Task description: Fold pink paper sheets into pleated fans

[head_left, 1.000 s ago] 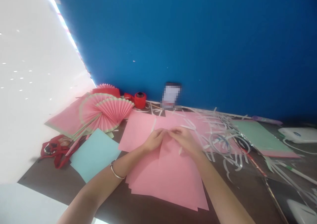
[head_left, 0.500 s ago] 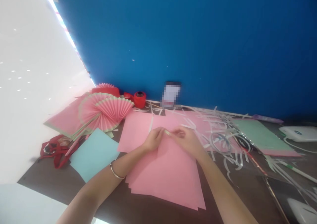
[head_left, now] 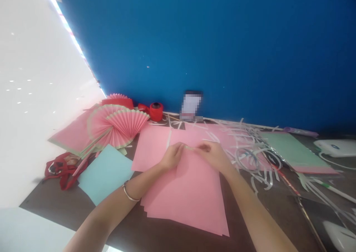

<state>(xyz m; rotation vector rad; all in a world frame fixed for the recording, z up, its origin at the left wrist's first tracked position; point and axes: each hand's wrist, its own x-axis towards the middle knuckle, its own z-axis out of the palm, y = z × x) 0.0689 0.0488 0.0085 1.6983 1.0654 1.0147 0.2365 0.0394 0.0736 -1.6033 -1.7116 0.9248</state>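
Note:
A fan of overlapping pink paper sheets (head_left: pixel 189 200) lies in front of me. Over its upper part, my left hand (head_left: pixel 172 156) and my right hand (head_left: pixel 213 154) are both closed in a pinch, a short way apart. Between their fingertips runs a narrow pale strip (head_left: pixel 190 148), one end at each hand. Whether it is paper or tape I cannot tell. More pink sheets (head_left: pixel 150 144) spread behind my hands, with a thin white strip (head_left: pixel 168 138) lying on them.
Pleated pink fans (head_left: pixel 128 122), a light blue sheet (head_left: pixel 105 174) and a red strap bundle (head_left: pixel 62 170) lie left. A red tape roll (head_left: pixel 156 113) and a phone (head_left: pixel 191 105) stand by the blue wall. Curled white strips (head_left: pixel 258 163) and green sheets (head_left: pixel 294 150) lie right.
My right hand has moved slightly right, away from my left, and more of the pale strip shows between them. My left hand has stayed nearly still.

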